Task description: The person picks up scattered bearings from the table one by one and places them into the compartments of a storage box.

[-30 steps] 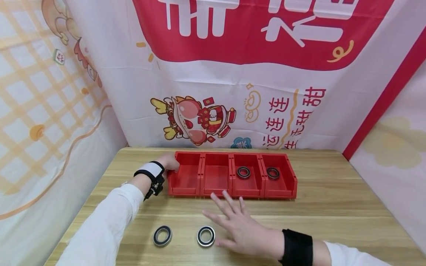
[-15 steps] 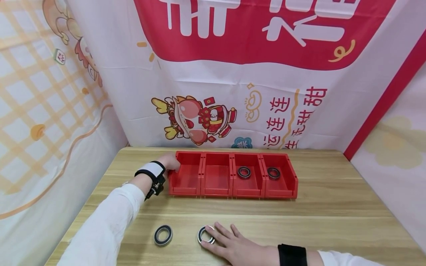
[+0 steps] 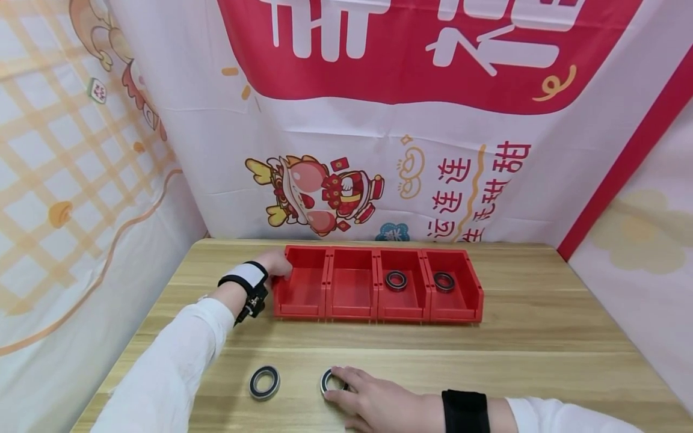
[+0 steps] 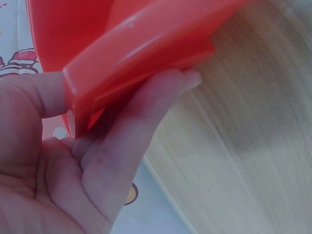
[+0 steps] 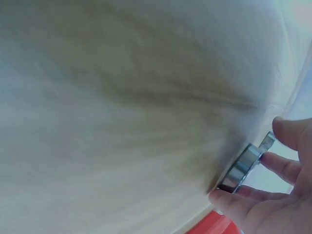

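My left hand (image 3: 275, 264) grips the left side wall of the leftmost red bin (image 3: 304, 282). In the left wrist view, fingers and thumb (image 4: 48, 95) lie on both sides of the bin's red edge (image 4: 131, 48). On the wooden table, my right hand (image 3: 381, 400) has fingertips at the near and far rims of a ball bearing (image 3: 326, 385), covering its right part. The right wrist view shows this bearing (image 5: 239, 168) between the fingertips of my right hand (image 5: 273, 185), the thumb apart from it. Left of it lies a second ball bearing (image 3: 264, 383).
Several red bins stand joined in a row. A bearing (image 3: 396, 281) lies in the third bin from the left, and another bearing (image 3: 444, 282) in the rightmost one. A printed cloth (image 3: 346, 126) hangs behind the table (image 3: 520, 337).
My right hand has come down and left from above the table in front of the bins, and its fingers have closed on the bearing's rims. The left hand keeps its place.
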Demonstrator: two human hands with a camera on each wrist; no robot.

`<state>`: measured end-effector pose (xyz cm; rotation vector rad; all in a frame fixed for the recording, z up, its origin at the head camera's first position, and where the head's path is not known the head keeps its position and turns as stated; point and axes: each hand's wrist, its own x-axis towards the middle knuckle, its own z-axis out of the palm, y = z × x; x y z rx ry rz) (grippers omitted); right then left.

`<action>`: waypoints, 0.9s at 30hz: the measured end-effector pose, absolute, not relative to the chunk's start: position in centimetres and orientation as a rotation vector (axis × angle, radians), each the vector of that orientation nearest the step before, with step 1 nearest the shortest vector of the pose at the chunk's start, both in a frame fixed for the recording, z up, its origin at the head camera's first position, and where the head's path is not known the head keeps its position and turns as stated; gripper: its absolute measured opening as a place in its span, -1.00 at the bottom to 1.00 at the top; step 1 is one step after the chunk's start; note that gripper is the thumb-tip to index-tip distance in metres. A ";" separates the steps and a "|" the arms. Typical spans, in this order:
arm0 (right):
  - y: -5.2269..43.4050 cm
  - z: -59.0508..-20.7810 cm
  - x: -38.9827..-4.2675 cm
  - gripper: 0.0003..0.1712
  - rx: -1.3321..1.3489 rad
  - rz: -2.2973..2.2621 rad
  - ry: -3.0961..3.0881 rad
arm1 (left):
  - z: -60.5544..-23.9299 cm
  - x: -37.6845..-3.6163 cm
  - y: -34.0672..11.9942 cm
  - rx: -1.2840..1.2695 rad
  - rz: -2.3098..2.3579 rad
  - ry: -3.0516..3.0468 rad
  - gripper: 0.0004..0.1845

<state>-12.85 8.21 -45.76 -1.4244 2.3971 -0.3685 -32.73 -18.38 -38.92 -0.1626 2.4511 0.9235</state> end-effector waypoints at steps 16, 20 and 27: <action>5.1 -44.9 -13.5 -0.72 -1.719 -0.130 2.665 | -38.7 -32.5 -18.2 -0.155 0.907 2.468 -0.70; 4.7 -44.9 -13.5 -0.73 -1.734 -0.086 2.697 | -38.7 -32.6 -18.2 -0.160 0.914 2.465 -0.70; 4.0 -44.9 -13.3 -0.77 -1.716 0.034 2.714 | -39.2 -32.8 -18.3 -0.167 0.908 2.459 -0.69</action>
